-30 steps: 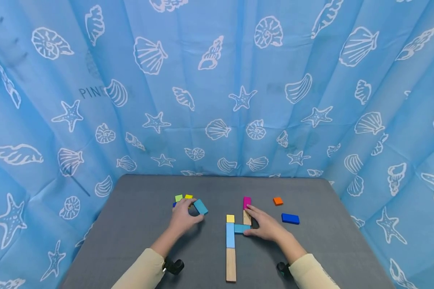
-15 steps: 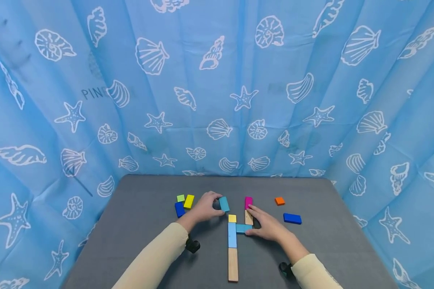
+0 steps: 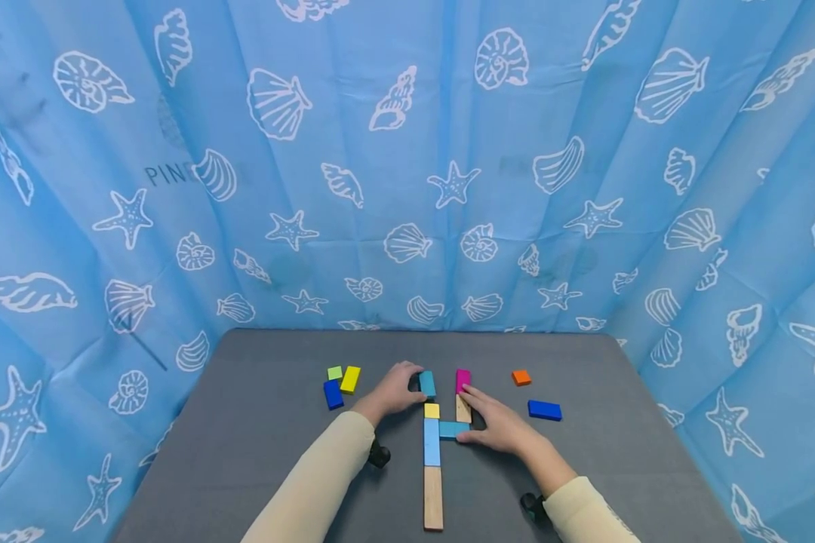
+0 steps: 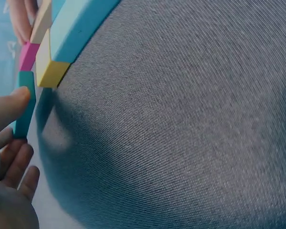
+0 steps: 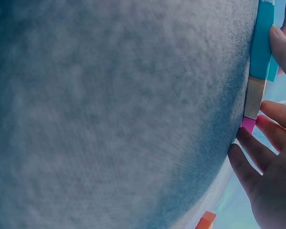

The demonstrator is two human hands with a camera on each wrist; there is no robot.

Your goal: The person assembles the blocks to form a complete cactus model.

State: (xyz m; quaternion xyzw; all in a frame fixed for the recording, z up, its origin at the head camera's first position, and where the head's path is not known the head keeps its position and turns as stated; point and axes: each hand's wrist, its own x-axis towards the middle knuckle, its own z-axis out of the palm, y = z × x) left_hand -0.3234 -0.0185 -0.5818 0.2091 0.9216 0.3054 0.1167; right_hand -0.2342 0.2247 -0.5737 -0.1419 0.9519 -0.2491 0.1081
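The left hand (image 3: 392,390) is pinching a teal rectangular block (image 3: 427,385) between thumb and fingers, just beyond the far end of a column on the grey table (image 3: 244,467); whether it is touching the table, I cannot tell. Its long axis is pointing away from the person, roughly in line with that column, where a small yellow block (image 3: 432,411), a light-blue rectangular block (image 3: 432,443) and a long natural-wood block (image 3: 432,498) are lying end to end. The right hand (image 3: 499,424) is spreading its fingers fairly straight, the thumb touching a second teal block (image 3: 452,430), the other fingers resting by a short natural-wood block (image 3: 462,409) and a magenta block (image 3: 462,379). The second teal block is lying crosswise, its long axis running left to right from the light-blue block, while the short natural-wood and magenta blocks are pointing away, parallel to the column.
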